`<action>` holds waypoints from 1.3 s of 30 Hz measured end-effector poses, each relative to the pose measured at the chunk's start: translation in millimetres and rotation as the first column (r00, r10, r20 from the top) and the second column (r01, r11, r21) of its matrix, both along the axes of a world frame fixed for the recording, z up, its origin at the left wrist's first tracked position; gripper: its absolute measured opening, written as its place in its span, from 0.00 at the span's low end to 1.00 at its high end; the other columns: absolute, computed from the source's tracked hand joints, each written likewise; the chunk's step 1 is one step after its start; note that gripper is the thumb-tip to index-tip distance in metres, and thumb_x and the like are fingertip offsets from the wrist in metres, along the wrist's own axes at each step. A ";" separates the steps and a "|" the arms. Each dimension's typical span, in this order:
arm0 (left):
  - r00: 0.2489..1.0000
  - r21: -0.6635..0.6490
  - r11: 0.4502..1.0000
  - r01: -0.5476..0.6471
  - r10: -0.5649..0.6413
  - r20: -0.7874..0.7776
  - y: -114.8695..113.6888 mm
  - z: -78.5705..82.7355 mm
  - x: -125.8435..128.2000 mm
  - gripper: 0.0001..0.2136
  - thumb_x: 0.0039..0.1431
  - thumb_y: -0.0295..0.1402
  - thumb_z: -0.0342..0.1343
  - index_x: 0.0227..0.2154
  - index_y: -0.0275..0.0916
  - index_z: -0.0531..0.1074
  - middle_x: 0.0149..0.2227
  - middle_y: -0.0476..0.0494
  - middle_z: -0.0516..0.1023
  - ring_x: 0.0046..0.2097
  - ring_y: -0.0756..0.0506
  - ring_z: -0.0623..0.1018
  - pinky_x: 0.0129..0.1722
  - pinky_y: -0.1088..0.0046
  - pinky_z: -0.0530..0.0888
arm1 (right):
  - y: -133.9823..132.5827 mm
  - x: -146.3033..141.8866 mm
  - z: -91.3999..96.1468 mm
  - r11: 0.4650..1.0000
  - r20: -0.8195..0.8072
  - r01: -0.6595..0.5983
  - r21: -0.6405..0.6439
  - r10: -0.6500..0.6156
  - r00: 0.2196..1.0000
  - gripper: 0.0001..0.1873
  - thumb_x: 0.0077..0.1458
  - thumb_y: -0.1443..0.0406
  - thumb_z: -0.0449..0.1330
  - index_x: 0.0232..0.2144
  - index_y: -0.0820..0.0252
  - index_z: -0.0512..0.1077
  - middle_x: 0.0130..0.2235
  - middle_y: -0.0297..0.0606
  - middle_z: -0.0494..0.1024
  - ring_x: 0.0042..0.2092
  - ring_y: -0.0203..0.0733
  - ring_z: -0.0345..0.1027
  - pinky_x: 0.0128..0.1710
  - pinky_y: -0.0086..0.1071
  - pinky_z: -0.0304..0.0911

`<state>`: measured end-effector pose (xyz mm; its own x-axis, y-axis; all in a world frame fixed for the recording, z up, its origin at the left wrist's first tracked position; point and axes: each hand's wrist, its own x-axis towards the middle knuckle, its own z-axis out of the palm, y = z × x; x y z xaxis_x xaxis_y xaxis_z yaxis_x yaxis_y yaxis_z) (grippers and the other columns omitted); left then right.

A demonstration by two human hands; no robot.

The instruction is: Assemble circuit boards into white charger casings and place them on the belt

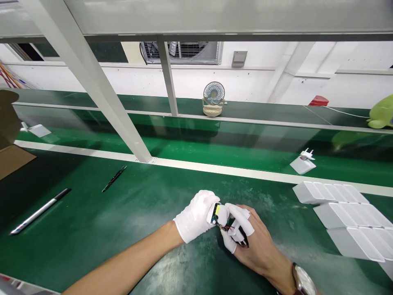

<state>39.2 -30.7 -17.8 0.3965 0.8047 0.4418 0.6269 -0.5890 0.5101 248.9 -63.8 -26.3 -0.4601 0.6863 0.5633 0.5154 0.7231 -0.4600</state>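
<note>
My left hand (198, 215), in a white glove, is closed round a small white charger housing. A circuit board (216, 213) with a yellow-wrapped part shows at the housing's open side. White finger covers are on some fingers of my right hand (250, 235), which is closed on a white plug part (237, 234) with thin wires and a dark piece beside it. Both hands meet just above the green table, and the two parts are close together between them. The fingers partly hide how the parts join.
Rows of white charger housings (353, 219) lie at the right. Beyond the pale strip stands a white plug adapter (303, 163). A black pen (114, 179) and a silver marker (40, 211) lie at the left, near a cardboard box (15, 159). A slanted metal post (101, 86) meets the table.
</note>
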 end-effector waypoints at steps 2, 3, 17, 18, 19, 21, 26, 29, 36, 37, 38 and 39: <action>1.000 -0.019 1.000 -0.007 0.007 -0.003 0.0 2.5 1.0 0.12 0.48 0.31 0.63 0.37 0.38 0.74 0.37 0.39 0.77 0.41 0.39 0.79 0.41 0.61 0.78 | -0.5 -0.5 0.2 1.000 -0.007 -0.001 0.026 0.001 1.000 0.38 0.57 0.71 0.62 0.67 0.59 0.53 0.52 0.48 0.74 0.52 0.53 0.69 0.51 0.52 0.69; 1.000 -0.032 0.999 -0.008 0.008 -0.007 0.0 3.9 1.4 0.11 0.48 0.32 0.63 0.36 0.38 0.74 0.36 0.39 0.77 0.40 0.39 0.79 0.41 0.62 0.77 | -0.7 -0.8 0.2 0.999 -0.010 -0.003 0.036 0.004 1.000 0.39 0.57 0.71 0.62 0.67 0.59 0.53 0.52 0.48 0.74 0.52 0.53 0.69 0.51 0.51 0.69; 0.998 0.077 0.997 0.027 -0.031 0.055 -0.6 -10.2 -4.5 0.16 0.52 0.33 0.62 0.44 0.36 0.71 0.42 0.36 0.76 0.44 0.40 0.79 0.43 0.60 0.78 | -0.2 -0.8 2.1 1.000 -0.034 -0.017 0.008 0.018 0.999 0.38 0.58 0.71 0.61 0.67 0.59 0.54 0.52 0.49 0.75 0.52 0.53 0.70 0.49 0.51 0.71; 0.998 0.086 0.996 0.029 -0.033 0.054 -0.6 -11.7 -4.8 0.16 0.52 0.33 0.62 0.44 0.36 0.71 0.42 0.36 0.76 0.44 0.40 0.79 0.44 0.61 0.78 | 0.1 -0.9 2.0 1.000 -0.033 -0.021 0.003 0.021 0.999 0.38 0.58 0.71 0.61 0.67 0.59 0.54 0.52 0.49 0.75 0.51 0.53 0.70 0.50 0.51 0.70; 0.998 0.087 0.996 0.029 -0.033 0.052 -0.5 -12.5 -4.9 0.16 0.52 0.33 0.62 0.44 0.36 0.71 0.42 0.37 0.76 0.44 0.40 0.79 0.44 0.61 0.78 | 0.4 -0.9 1.9 1.000 -0.034 -0.023 -0.001 0.023 0.999 0.38 0.58 0.71 0.61 0.67 0.59 0.54 0.52 0.49 0.75 0.52 0.53 0.70 0.50 0.51 0.70; 0.999 0.064 0.997 0.030 -0.033 0.040 -0.3 -12.6 -4.6 0.16 0.52 0.33 0.62 0.44 0.36 0.71 0.42 0.37 0.76 0.44 0.40 0.78 0.44 0.61 0.78 | 0.9 -1.0 1.8 1.000 -0.037 -0.030 -0.002 0.030 0.999 0.38 0.57 0.72 0.61 0.67 0.59 0.53 0.53 0.49 0.74 0.52 0.53 0.70 0.51 0.52 0.70; 1.000 0.030 0.999 0.021 -0.021 0.022 0.4 -7.7 -2.4 0.14 0.51 0.32 0.61 0.41 0.36 0.72 0.41 0.37 0.76 0.43 0.40 0.78 0.42 0.61 0.78 | 0.7 -1.3 4.0 0.998 -0.056 -0.049 0.035 0.051 0.997 0.40 0.57 0.74 0.61 0.68 0.60 0.51 0.54 0.51 0.74 0.53 0.53 0.69 0.51 0.52 0.69; 1.000 -0.020 1.000 0.016 -0.016 -0.002 0.4 -1.9 -0.7 0.11 0.51 0.32 0.61 0.38 0.37 0.73 0.38 0.39 0.77 0.41 0.41 0.78 0.42 0.62 0.77 | 0.2 -1.4 4.9 0.998 -0.049 -0.047 0.035 0.048 0.998 0.39 0.58 0.74 0.60 0.68 0.59 0.51 0.54 0.50 0.74 0.53 0.53 0.70 0.51 0.52 0.70; 0.998 -0.121 0.992 0.022 -0.029 -0.059 1.8 8.3 5.3 0.05 0.49 0.31 0.62 0.27 0.39 0.71 0.31 0.43 0.75 0.37 0.42 0.77 0.39 0.65 0.75 | -1.1 -2.7 -0.8 0.999 -0.023 -0.040 -0.013 0.040 0.999 0.39 0.60 0.71 0.61 0.68 0.57 0.50 0.54 0.49 0.74 0.53 0.52 0.71 0.53 0.52 0.70; 0.997 -0.143 0.989 0.043 -0.052 -0.065 2.5 8.4 6.0 0.05 0.49 0.30 0.62 0.26 0.39 0.71 0.30 0.44 0.74 0.36 0.43 0.76 0.39 0.66 0.74 | -1.1 -3.4 -1.4 0.999 -0.020 -0.042 -0.010 0.042 0.999 0.39 0.60 0.70 0.61 0.68 0.57 0.51 0.53 0.49 0.75 0.52 0.52 0.71 0.53 0.52 0.70; 0.995 -0.161 0.985 0.067 -0.079 -0.067 3.3 8.3 6.4 0.05 0.49 0.31 0.62 0.26 0.39 0.71 0.30 0.44 0.74 0.35 0.43 0.76 0.38 0.67 0.74 | -1.1 -4.0 -1.6 0.999 -0.018 -0.039 -0.007 0.039 0.999 0.38 0.60 0.70 0.61 0.68 0.57 0.51 0.53 0.48 0.75 0.52 0.52 0.71 0.53 0.52 0.70; 0.992 -0.175 0.980 0.092 -0.105 -0.064 4.2 8.0 6.5 0.06 0.49 0.32 0.63 0.27 0.39 0.71 0.31 0.44 0.74 0.35 0.43 0.76 0.38 0.67 0.73 | -0.9 -4.5 -1.2 1.000 -0.017 -0.029 -0.007 0.029 0.999 0.37 0.59 0.69 0.62 0.67 0.57 0.52 0.52 0.48 0.75 0.51 0.52 0.71 0.53 0.52 0.70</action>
<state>45.7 -26.6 -9.8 0.5038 0.8212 0.2680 0.6091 -0.5577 0.5639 244.4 -64.7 -27.5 -0.4703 0.6767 0.5665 0.4864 0.7344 -0.4734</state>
